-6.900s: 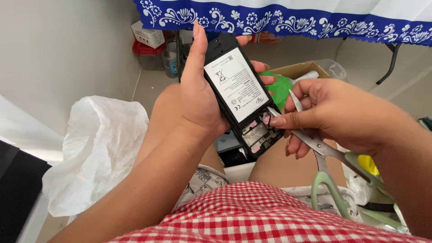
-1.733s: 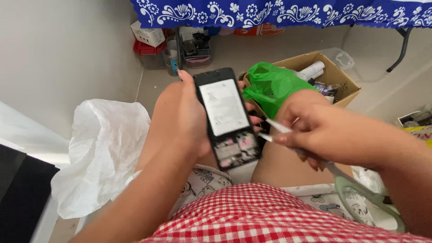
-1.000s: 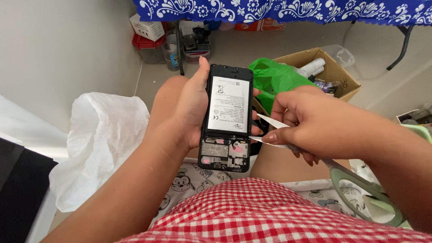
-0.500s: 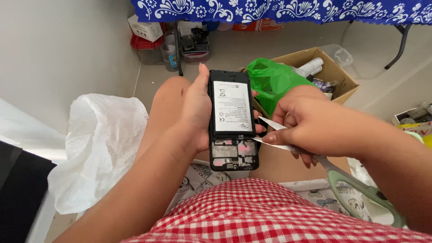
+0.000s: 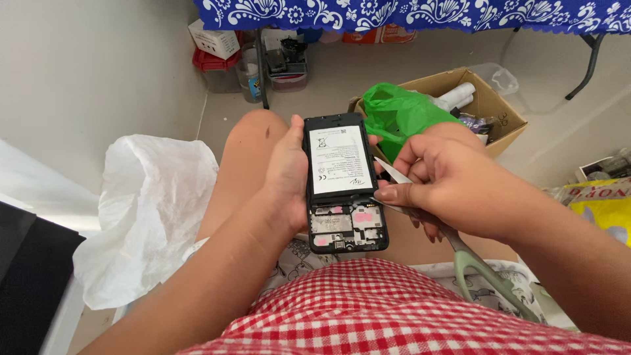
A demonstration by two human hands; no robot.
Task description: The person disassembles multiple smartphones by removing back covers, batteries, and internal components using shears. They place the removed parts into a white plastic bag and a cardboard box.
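A: Where is the opened phone [image 5: 344, 185]?

B: Above the knees, back cover off, battery facing up. The left hand [image 5: 287, 176] wraps around its left edge, I think to keep it steady.

A: And the other hand?

B: The right hand [image 5: 453, 184] grips scissors [image 5: 453, 246] near the blades, with the tips touching the phone's right edge.

A: What is around?

B: Behind the phone, a green bag [image 5: 401, 118] in a cardboard box [image 5: 490, 108]; to its left, a white plastic bag [image 5: 151, 210]. Nothing blocks it.

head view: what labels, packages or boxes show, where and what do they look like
Battery label: white rectangle with small dark print, on the opened phone in the left hand.
Small box: white, on the floor top left.
Cardboard box: brown, open, behind the right hand.
Yellow package: right edge.
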